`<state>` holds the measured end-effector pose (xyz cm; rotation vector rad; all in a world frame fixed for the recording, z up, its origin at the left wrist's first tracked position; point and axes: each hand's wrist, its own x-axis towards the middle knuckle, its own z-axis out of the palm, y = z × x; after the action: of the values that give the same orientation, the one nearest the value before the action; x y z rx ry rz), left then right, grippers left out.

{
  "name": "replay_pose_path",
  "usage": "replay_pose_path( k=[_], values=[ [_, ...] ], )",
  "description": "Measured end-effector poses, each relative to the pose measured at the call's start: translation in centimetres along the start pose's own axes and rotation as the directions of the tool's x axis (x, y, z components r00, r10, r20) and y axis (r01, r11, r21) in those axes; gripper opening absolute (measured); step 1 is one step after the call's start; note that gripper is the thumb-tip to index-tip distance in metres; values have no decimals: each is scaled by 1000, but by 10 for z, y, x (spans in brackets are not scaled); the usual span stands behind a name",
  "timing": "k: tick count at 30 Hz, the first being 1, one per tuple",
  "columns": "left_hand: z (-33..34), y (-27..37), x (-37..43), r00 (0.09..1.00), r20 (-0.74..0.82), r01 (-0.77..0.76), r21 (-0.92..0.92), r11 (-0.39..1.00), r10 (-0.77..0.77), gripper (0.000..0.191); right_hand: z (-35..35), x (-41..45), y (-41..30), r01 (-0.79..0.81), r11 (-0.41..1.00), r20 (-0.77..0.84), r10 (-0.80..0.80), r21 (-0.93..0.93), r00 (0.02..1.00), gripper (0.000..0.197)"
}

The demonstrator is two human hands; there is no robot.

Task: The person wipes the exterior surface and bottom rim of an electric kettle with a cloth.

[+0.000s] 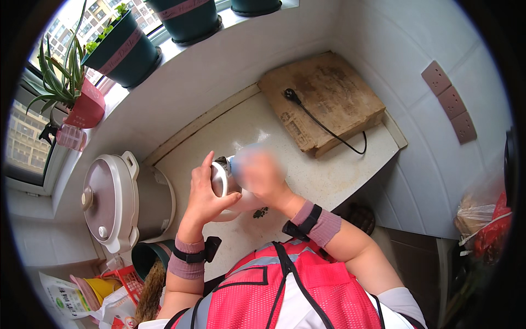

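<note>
My left hand (203,195) grips a steel-and-white part (222,179) of a household appliance, fingers along its far side and thumb across the near edge. It looks like a kettle or a jug, but its exact kind is unclear. Below that, the white body (224,216) shows partly beneath my hands. My right hand (267,181) is pressed close against it from the right, largely blurred. A light-blue item (233,165), perhaps a cloth, shows at its fingers and meets the steel part. A small dark patch (260,212) lies just below my right hand.
A large rice cooker (109,201) stands left on the speckled counter (205,144). At the back right lies a worn cardboard box (324,98), with a black plug (291,94) and cord across it. Potted plants (123,53) line the windowsill. Wall sockets (450,100) are at right.
</note>
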<state>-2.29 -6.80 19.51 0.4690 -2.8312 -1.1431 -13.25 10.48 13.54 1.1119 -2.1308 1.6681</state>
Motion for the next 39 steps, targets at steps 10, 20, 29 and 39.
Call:
replay_pose_path(
  k=[10, 20, 29, 39],
  values=[
    [7, 6, 6, 999, -25, -27, 33, 999, 28, 116, -44, -59, 103, -252, 951, 50, 264, -182, 963, 19],
    [15, 8, -4, 994, -67, -76, 116, 990, 84, 116, -26, -38, -7, -6, 999, -2, 6, -34, 1000, 27],
    [36, 55, -13, 989, -35, -125, 287, 950, 141, 115, -82, -109, 117, -606, 789, -69, 602, -101, 795, 24],
    [49, 85, -9, 998, 33, -58, 363, 930, 49, 117, -83, -81, 100, -801, 372, 296, 789, 468, 539, 21]
  ],
)
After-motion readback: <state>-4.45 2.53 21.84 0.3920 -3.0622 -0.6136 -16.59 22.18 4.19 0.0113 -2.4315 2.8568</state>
